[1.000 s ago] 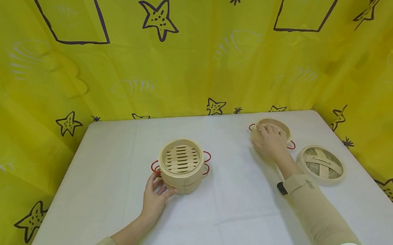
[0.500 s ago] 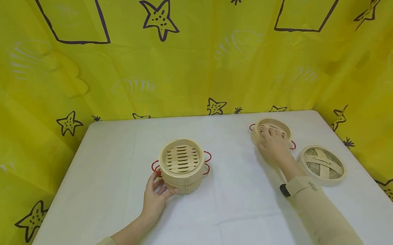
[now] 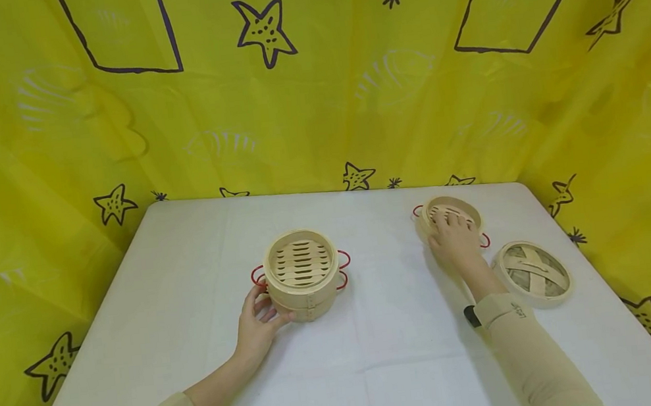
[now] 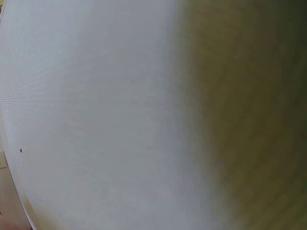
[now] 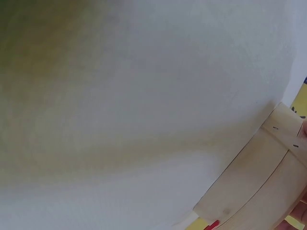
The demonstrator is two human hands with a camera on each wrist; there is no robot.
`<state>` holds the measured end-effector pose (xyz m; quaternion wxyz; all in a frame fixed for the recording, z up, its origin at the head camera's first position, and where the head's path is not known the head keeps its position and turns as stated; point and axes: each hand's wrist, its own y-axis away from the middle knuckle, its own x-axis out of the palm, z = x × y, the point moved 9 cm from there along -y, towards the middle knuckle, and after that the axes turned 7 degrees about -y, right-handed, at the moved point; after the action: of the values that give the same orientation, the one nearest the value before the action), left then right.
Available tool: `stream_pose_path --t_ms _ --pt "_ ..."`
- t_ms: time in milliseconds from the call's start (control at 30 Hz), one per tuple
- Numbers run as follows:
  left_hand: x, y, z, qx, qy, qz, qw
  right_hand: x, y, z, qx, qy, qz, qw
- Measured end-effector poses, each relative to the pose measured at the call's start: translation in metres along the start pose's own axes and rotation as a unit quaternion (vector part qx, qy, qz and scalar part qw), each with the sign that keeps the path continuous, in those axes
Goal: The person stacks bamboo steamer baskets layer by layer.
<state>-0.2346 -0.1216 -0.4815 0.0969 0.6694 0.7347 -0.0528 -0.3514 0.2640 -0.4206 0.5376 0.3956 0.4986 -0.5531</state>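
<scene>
In the head view, two small bamboo steamer baskets (image 3: 317, 296) stand stacked left of centre, with red handles at both sides and a slatted floor showing in the upper one. My left hand (image 3: 258, 326) holds the lower basket, thumb along its front and fingers round its left side. Farther right, my right hand (image 3: 455, 242) grips the near rim of another bamboo steamer basket (image 3: 458, 203), its fingers bent over into the inside. The right wrist view catches this basket's pale wall (image 5: 254, 177) at the lower right. Only blurred sleeve and white cloth fill most of the left wrist view.
A woven bamboo lid (image 3: 535, 273) lies near the right edge of the white-covered table (image 3: 188, 257), close to my right forearm. Yellow curtains (image 3: 314, 98) with star drawings hang behind the table and along both sides.
The right hand moved slightly to the right along the basket's rim in the first half second, then held still. My left hand and the stacked baskets stay where they were.
</scene>
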Motion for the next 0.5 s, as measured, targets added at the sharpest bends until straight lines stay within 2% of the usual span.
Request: stream_pose_path --t_ms 267,500 --pt "0.0004 0.0001 0.0004 -0.002 -0.004 0.0 1.0 -0.0036 0.0022 0.0025 -0.018 -0.001 -0.024 0.9995" --pt "0.0002 -0.0003 0.0 0.001 -0.002 -0.001 1.0 -0.0008 0.0004 0.0035 -0.024 -0.002 -0.024 0.9994"
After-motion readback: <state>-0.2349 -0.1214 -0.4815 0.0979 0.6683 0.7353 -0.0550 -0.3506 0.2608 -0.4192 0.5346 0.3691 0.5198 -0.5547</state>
